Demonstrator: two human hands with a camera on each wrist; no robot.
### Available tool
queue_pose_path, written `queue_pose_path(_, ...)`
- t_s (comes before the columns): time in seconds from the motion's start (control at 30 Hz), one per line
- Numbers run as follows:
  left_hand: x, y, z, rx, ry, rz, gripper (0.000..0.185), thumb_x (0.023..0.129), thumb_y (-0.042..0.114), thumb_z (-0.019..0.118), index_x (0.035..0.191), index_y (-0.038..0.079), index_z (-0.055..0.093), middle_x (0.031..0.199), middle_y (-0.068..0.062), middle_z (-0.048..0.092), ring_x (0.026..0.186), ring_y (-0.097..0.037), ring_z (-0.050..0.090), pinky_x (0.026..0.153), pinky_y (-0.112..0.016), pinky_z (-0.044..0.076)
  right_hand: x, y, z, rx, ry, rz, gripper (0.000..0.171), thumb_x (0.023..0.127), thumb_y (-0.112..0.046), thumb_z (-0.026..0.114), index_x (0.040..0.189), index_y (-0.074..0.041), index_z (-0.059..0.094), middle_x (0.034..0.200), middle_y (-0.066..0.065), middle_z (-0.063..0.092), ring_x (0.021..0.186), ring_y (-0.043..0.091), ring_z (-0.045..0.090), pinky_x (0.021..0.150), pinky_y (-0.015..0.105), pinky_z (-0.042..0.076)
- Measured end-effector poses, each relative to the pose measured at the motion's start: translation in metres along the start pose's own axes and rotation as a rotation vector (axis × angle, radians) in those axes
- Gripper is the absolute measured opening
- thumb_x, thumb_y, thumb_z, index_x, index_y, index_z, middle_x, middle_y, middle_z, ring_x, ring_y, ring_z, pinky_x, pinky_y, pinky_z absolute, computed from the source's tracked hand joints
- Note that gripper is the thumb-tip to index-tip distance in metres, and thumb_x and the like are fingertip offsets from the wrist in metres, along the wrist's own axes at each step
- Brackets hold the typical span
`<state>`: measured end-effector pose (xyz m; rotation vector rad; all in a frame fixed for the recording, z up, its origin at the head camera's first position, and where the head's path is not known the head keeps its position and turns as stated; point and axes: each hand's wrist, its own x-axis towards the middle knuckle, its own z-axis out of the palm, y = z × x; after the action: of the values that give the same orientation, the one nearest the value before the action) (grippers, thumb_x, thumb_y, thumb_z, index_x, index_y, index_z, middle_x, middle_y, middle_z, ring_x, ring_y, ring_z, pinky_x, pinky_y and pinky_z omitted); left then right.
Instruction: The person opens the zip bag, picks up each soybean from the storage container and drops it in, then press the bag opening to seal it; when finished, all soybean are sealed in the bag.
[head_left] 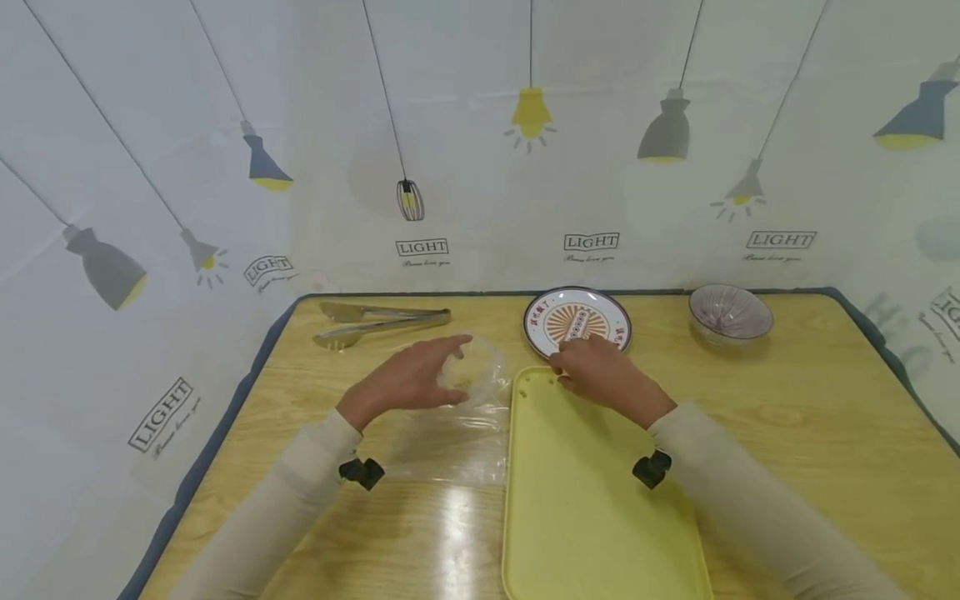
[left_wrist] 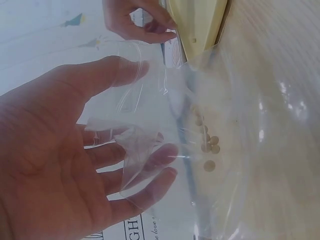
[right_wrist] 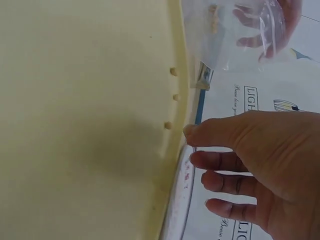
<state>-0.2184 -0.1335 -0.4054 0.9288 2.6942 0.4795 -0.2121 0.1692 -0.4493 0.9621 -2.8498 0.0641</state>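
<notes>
My left hand [head_left: 412, 375] has its thumb and fingers spread at the mouth of a clear plastic bag [left_wrist: 220, 195], whose film lies over the fingertips. Several small round brown balls [left_wrist: 210, 145] lie inside the bag. My right hand [head_left: 607, 375] hovers at the far rim of a yellow tray [head_left: 600, 500], its fingers loosely bent and nothing visible between thumb and forefinger [right_wrist: 215, 160]. Three small tan balls [right_wrist: 174, 97] sit along the tray's inner edge, close to the right thumb.
Behind the tray, partly covered by the right hand, is a patterned plate [head_left: 540, 317]. Metal tongs [head_left: 390, 318] lie at the back left of the wooden table [head_left: 810, 433]. A glass bowl [head_left: 730, 315] stands back right, before the printed wall [head_left: 480, 150].
</notes>
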Motion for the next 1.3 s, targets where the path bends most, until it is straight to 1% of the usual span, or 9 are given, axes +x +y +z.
queue_pose_path(0.13, -0.002, -0.001, 0.0, -0.003, -0.004, -0.002, 0.086, 0.09, 0.037, 0.076, 0.159, 0.012, 0.03, 0.142, -0.011, 0.06, 0.126, -0.031, 0.06, 0.102, -0.05, 0.05, 0.0, -0.003, 0.014, -0.006, 0.032, 0.003, 0.009, 0.087, -0.013, 0.078, 0.083, -0.011, 0.071, 0.078, 0.003, 0.068, 0.065, 0.018, 0.061, 0.062, 0.035, 0.049)
queue_pose_path(0.2, -0.002, 0.0, 0.0, 0.001, -0.003, 0.003, 0.086, 0.09, 0.037, 0.076, 0.159, 0.012, 0.031, 0.141, -0.011, 0.06, 0.126, -0.031, 0.06, 0.102, -0.05, 0.05, 0.001, -0.003, 0.021, -0.012, 0.063, -0.001, 0.012, 0.088, -0.011, 0.076, 0.079, -0.011, 0.067, 0.073, 0.003, 0.065, 0.061, 0.018, 0.057, 0.058, 0.035, 0.046)
queue_pose_path(0.3, -0.003, 0.0, 0.0, 0.008, -0.005, 0.007, 0.087, 0.09, 0.037, 0.076, 0.159, 0.011, 0.03, 0.141, -0.012, 0.06, 0.124, -0.031, 0.061, 0.101, -0.051, 0.05, 0.003, -0.005, 0.026, -0.028, 0.093, 0.001, 0.016, 0.089, -0.009, 0.073, 0.077, -0.011, 0.063, 0.07, 0.004, 0.062, 0.058, 0.018, 0.055, 0.055, 0.036, 0.044)
queue_pose_path(0.5, -0.007, 0.001, -0.001, 0.001, -0.003, 0.001, 0.087, 0.09, 0.037, 0.076, 0.159, 0.011, 0.03, 0.141, -0.013, 0.06, 0.124, -0.031, 0.061, 0.101, -0.051, 0.05, 0.008, -0.008, 0.025, -0.044, 0.096, 0.02, 0.018, 0.09, -0.01, 0.072, 0.075, -0.01, 0.062, 0.07, 0.005, 0.061, 0.057, 0.019, 0.053, 0.053, 0.034, 0.043)
queue_pose_path(0.63, -0.008, -0.001, -0.001, -0.008, -0.007, 0.009, 0.086, 0.091, 0.037, 0.075, 0.159, 0.01, 0.03, 0.141, -0.014, 0.059, 0.125, -0.032, 0.06, 0.1, -0.052, 0.05, 0.013, -0.01, 0.025, -0.053, 0.111, -0.001, 0.019, 0.091, -0.007, 0.069, 0.074, -0.009, 0.06, 0.069, 0.005, 0.061, 0.057, 0.019, 0.053, 0.051, 0.033, 0.042)
queue_pose_path(0.8, -0.008, -0.004, -0.001, -0.004, -0.009, 0.011, 0.086, 0.092, 0.039, 0.074, 0.159, 0.011, 0.029, 0.141, -0.012, 0.059, 0.122, -0.031, 0.061, 0.098, -0.052, 0.051, 0.016, -0.011, 0.026, -0.032, 0.116, -0.009, 0.021, 0.092, -0.007, 0.067, 0.072, -0.01, 0.06, 0.069, 0.005, 0.063, 0.059, 0.02, 0.054, 0.055, 0.037, 0.046)
queue_pose_path(0.87, -0.009, -0.004, -0.001, -0.005, -0.009, 0.009, 0.086, 0.092, 0.039, 0.074, 0.16, 0.012, 0.029, 0.141, -0.011, 0.059, 0.121, -0.03, 0.061, 0.098, -0.051, 0.051, 0.016, -0.011, 0.026, -0.028, 0.113, -0.006, 0.022, 0.092, -0.007, 0.067, 0.072, -0.01, 0.06, 0.07, 0.006, 0.063, 0.06, 0.021, 0.055, 0.056, 0.038, 0.047)
queue_pose_path(1.1, -0.01, -0.005, -0.001, 0.0, 0.0, 0.009, 0.086, 0.091, 0.038, 0.075, 0.159, 0.011, 0.03, 0.14, -0.01, 0.06, 0.119, -0.028, 0.062, 0.098, -0.05, 0.051, 0.013, -0.008, 0.027, -0.079, 0.121, -0.01, 0.022, 0.092, -0.007, 0.067, 0.072, -0.009, 0.06, 0.069, 0.007, 0.064, 0.059, 0.022, 0.056, 0.054, 0.038, 0.047)
queue_pose_path(1.3, -0.009, -0.001, -0.001, -0.018, -0.013, 0.01, 0.085, 0.092, 0.036, 0.074, 0.159, 0.01, 0.03, 0.141, -0.012, 0.059, 0.119, -0.029, 0.062, 0.099, -0.05, 0.051, 0.009, -0.004, 0.027, -0.096, 0.123, -0.014, 0.022, 0.094, -0.006, 0.065, 0.073, -0.009, 0.06, 0.069, 0.007, 0.064, 0.059, 0.022, 0.057, 0.054, 0.037, 0.045)
